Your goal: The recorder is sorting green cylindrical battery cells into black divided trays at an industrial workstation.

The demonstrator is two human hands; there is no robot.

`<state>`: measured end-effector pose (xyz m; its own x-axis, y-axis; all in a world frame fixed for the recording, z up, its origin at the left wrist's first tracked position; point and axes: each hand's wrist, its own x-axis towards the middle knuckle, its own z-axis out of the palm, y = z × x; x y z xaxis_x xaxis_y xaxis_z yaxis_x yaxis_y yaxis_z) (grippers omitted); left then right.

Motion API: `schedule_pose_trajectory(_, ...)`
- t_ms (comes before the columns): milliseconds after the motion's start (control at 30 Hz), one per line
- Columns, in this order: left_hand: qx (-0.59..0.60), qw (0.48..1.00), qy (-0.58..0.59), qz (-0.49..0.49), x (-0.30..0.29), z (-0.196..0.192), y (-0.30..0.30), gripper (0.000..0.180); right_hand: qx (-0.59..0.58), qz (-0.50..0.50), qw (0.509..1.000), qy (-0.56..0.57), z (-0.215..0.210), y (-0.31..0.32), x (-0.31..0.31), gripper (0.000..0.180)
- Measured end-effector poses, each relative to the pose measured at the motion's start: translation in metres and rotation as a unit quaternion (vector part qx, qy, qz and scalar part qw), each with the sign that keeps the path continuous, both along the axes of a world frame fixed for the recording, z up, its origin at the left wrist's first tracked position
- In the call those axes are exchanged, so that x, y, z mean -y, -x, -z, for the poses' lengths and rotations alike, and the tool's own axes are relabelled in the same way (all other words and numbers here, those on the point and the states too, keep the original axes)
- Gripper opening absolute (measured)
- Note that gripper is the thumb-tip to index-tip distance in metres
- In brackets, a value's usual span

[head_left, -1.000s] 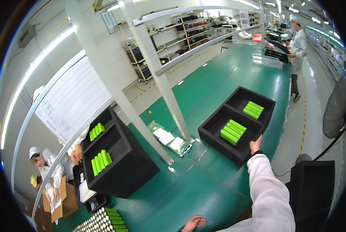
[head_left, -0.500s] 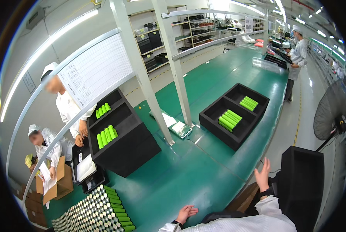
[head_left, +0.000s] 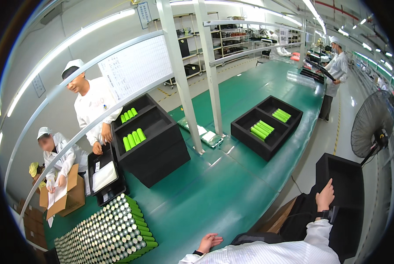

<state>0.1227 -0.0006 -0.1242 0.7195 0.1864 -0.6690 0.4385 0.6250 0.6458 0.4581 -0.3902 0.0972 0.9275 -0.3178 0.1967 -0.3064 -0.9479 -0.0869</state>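
My left hand point(head_left: 210, 242) hovers over or rests on the near edge of the green worktable point(head_left: 197, 198), fingers stretched out, holding nothing. To the right, my right hand point(head_left: 325, 196) reaches to an empty black foam box point(head_left: 344, 176) beside the table. Its fingers are extended at the box's near side; whether they press on it I cannot tell. A two-compartment black foam box point(head_left: 249, 140) on the table holds green cylindrical battery cells point(head_left: 262, 130) in both compartments. Left of my left hand, a large block of upright green cells point(head_left: 109, 231) stands in rows.
Black foam boxes point(head_left: 157, 158) with green cells are stacked at the left, beside a black tray point(head_left: 102, 178). Metal posts point(head_left: 186, 88) rise from the table near a plastic packet point(head_left: 211, 139). Co-workers point(head_left: 89, 99) stand across the table. A black fan point(head_left: 373, 125) stands at right.
My right hand has moved right and down from beside the table edge to the empty foam box. My left hand stays nearly in place. The view has shifted slightly.
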Motion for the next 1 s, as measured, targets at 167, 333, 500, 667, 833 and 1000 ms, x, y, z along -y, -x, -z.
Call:
schedule_pose_trajectory(167, 0.000, 1.000, 0.000, 0.000, -0.006, 0.005, 0.020, 0.027, -0.013, 0.022, 0.999, -0.039, 0.017, -0.012, 0.036, 0.050)
schedule_pose_trajectory(333, 0.009, 1.000, 0.002, -0.013, -0.012, 0.000, 0.043, 0.028, 0.143, -0.046, 0.986, -0.070, 0.013, 0.001, 0.044, 0.043)
schedule_pose_trajectory(500, 0.014, 1.000, 0.003, -0.025, -0.014, -0.003, 0.053, 0.028, 0.215, -0.057, 0.971, -0.091, -0.013, 0.011, 0.072, 0.053)
schedule_pose_trajectory(667, 0.008, 1.000, -0.003, -0.006, -0.014, -0.009, 0.047, 0.028, 0.320, -0.125, 0.937, -0.058, -0.057, 0.042, 0.061, 0.048)
schedule_pose_trajectory(833, 0.065, 0.997, 0.009, -0.042, -0.019, -0.013, 0.040, 0.033, 0.328, -0.339, 0.872, -0.130, -0.148, 0.113, -0.041, 0.038)
schedule_pose_trajectory(1000, 0.109, 0.987, -0.031, -0.114, -0.028, -0.072, 0.050, 0.039, 0.196, -0.566, 0.797, -0.085, -0.157, 0.148, -0.125, 0.030)
